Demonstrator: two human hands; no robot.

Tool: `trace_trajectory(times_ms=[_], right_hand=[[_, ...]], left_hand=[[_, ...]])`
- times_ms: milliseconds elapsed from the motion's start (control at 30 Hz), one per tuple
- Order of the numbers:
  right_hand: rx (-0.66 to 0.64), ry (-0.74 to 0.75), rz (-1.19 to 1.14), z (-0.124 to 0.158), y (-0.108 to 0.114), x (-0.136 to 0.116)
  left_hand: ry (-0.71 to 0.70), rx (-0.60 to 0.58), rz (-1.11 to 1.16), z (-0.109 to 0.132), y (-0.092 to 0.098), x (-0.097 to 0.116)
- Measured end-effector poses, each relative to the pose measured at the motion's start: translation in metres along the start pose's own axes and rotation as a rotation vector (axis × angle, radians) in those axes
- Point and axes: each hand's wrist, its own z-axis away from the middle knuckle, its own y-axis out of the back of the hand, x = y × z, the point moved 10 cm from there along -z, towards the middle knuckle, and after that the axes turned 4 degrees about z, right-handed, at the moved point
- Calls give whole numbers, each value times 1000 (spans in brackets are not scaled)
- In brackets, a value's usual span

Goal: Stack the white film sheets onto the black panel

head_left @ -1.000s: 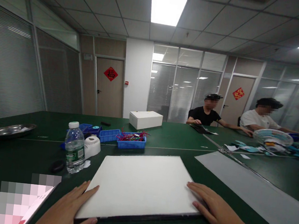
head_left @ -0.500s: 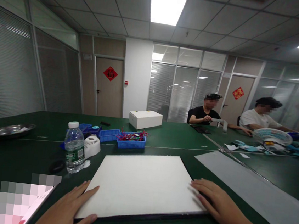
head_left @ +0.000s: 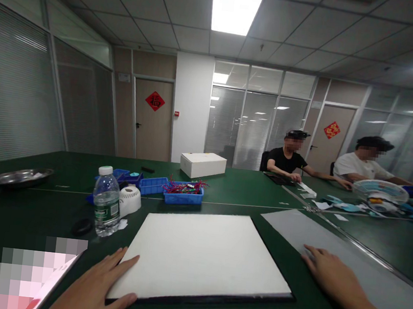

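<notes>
A flat white panel [head_left: 203, 257] with a black edge lies on the green table in front of me. My left hand [head_left: 99, 283] rests on its near left corner, fingers spread and thumb along the front edge. To the right, a long grey sheet [head_left: 333, 244] runs diagonally across the table. My right hand [head_left: 334, 276] is at the left edge of this sheet, fingers stretched forward and apparently touching it. No object shows in either hand.
A water bottle [head_left: 107, 203] and a white vented device [head_left: 130, 200] stand beyond my left hand. A blue tray [head_left: 183, 199] of wires, a white box [head_left: 203, 166] and a metal dish [head_left: 19, 176] lie farther back. Two people sit at the far right near a basket [head_left: 380, 190].
My right hand has left the panel's right edge and moved right to the grey sheet, whose far left corner has shifted slightly left. My left hand stays put. A co-worker's hands have lowered a white strip.
</notes>
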Motion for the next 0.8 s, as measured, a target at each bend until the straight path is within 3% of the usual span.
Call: trace_trajectory(times_ms=[167,333,433,533,633,700,800], right_hand=[[-39,68,-37,5,13,-27],[17,110,-75,13,36,-48],[20,291,-127,25,45,-83],[22,587,-177,49,57,-132],[137,895,-198,82,83,-175],[194,999,-207,97,99,-191],[169,1061,-216,105,110,-203]], left_hand=[[-5,9,-11,-1,-4,-3],[-9,29,-5,-2,-3,-4],[-17,47,4,-2,-1,-3],[-18,49,11,-2,-1,-4],[-18,49,25,-3,-2,-6],[-12,48,34,-3,-2,-7],[-7,47,37,-2,-3,-8]])
